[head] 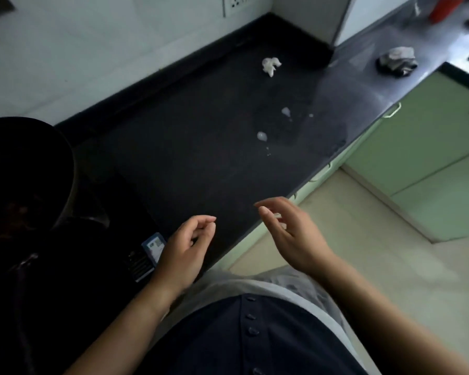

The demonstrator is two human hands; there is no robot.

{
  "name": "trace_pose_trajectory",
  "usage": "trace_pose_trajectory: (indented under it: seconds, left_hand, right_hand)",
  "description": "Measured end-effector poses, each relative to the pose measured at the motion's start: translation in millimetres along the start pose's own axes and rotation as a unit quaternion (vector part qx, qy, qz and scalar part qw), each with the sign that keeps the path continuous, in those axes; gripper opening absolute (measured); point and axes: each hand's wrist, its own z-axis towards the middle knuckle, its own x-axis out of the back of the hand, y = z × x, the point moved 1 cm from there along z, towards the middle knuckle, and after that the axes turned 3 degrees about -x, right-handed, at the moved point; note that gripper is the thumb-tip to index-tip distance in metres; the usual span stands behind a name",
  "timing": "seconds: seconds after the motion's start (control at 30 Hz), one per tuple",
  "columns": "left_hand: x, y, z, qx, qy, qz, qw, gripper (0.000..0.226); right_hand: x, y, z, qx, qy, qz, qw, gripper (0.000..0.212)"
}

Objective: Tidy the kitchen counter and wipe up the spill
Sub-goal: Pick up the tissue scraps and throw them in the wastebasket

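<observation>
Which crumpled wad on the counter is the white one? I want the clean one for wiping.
The small white wad near the back wall; the other wad, farther right, is larger and dark grey.

A white wall socket [240,4] sits at the top centre of the frame. A red container [443,8] stands in the upper right corner, blurred. Pale green cabinets [428,147] fill the right side, with a handle [393,110] near their top edge. Cream floor [363,261] lies at lower right. A large dark pot [25,171] stands at the left edge. A small blue and white card [154,246] lies at lower centre-left, beside a dark ribbed object [138,263].
</observation>
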Motion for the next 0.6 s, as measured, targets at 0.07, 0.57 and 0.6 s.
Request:
trace_pose_trajectory:
  seconds: [0.07,0.57,0.6]
  left_hand:
    - [0,5,11,0.014,0.018,-0.003,1.000,0.015]
    - [-51,49,201,0.090,0.090,0.130,0.983,0.021]
    - [-54,53,224,0.092,0.082,0.153,0.981,0.022]
  right_hand:
    - [10,2,23,0.009,-0.006,0.003,1.000,0.033]
    - [114,56,256,0.051,-0.111,-0.015,0.992,0.025]
    - [124,58,278,0.058,-0.114,-0.021,0.992,0.025]
